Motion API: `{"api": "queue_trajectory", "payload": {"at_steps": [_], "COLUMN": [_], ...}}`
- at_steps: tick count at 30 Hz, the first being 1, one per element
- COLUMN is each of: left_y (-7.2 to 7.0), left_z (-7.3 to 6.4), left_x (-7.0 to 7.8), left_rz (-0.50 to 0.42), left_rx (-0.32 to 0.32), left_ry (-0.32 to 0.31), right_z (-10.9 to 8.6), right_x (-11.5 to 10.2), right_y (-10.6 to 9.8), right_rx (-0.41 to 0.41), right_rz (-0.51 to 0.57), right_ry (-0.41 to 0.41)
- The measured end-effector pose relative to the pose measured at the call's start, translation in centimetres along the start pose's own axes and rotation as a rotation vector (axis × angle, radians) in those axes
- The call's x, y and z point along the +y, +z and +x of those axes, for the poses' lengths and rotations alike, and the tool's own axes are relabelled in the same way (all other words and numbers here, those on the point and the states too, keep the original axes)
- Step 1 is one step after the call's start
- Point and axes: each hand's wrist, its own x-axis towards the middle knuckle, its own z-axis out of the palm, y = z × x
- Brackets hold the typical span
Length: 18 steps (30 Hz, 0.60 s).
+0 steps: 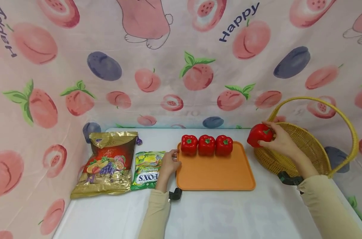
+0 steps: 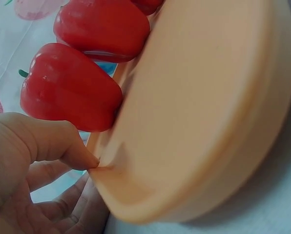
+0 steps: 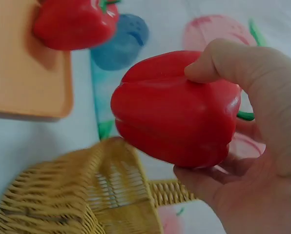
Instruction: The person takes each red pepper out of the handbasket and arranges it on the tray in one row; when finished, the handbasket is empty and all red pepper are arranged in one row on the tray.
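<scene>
My right hand [image 1: 277,137] grips a red bell pepper [image 1: 259,135] by its stem end, over the left rim of a wicker basket [image 1: 307,139]. In the right wrist view, thumb and fingers wrap the sides of this pepper [image 3: 177,109], its green stem toward the palm. My left hand [image 1: 170,164] pinches the left rim of an orange tray [image 1: 215,174] between thumb and fingers, as the left wrist view shows at the tray's edge [image 2: 99,168]. Three more red bell peppers [image 1: 206,145] stand in a row along the tray's back edge.
Left of the tray lie a green and yellow candy bag [image 1: 148,169] and a larger gold and red candy bag [image 1: 109,162]. A small purple wrapped candy [image 1: 139,141] sits behind them. The basket's tall handle [image 1: 349,124] arches at the right. A fruit-print cloth [image 1: 169,66] hangs behind.
</scene>
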Motion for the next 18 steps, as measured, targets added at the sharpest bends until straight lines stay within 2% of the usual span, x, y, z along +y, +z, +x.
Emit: {"api": "queue_trajectory", "payload": {"at_steps": [3, 9, 14, 18], "left_y": [0.1, 0.0, 0.0, -0.1], "left_z": [0.1, 0.1, 0.0, -0.1], "left_x": [0.1, 0.1, 0.3, 0.4], "left_rz": [0.001, 0.013, 0.013, 0.016], "left_rx": [0.005, -0.001, 0.002, -0.002], "left_ry": [-0.001, -0.014, -0.013, -0.026], "right_z": [0.3, 1.0, 1.3, 1.7], "right_x": [-0.4, -0.9, -0.5, -0.5], "right_y": [1.0, 2.7, 3.3, 3.5], "right_rx": [-0.014, -0.068, -0.097, -0.125], "right_rz": [-0.009, -0.049, -0.088, -0.168], "right_ry": [-0.027, -0.008, -0.072, -0.113]}}
